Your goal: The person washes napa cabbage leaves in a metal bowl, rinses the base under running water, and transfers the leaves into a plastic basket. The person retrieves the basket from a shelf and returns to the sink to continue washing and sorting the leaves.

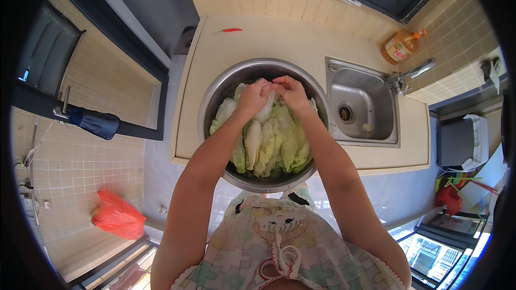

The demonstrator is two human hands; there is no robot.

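Note:
A large stainless steel basin holds many pale green and white cabbage leaves, most with their frilly ends toward me. Over its far part, my left hand and my right hand meet with fingertips almost touching. Both pinch a whitish cabbage leaf, whose upper end is partly hidden by the fingers. The basin rests on the cream countertop, and its near rim juts out past the front edge toward my body.
Right of the basin is a steel sink with a small pale scrap in it and a faucet. An orange pump bottle stands in the back corner. A red chili lies at the back left. A red plastic bag is at lower left.

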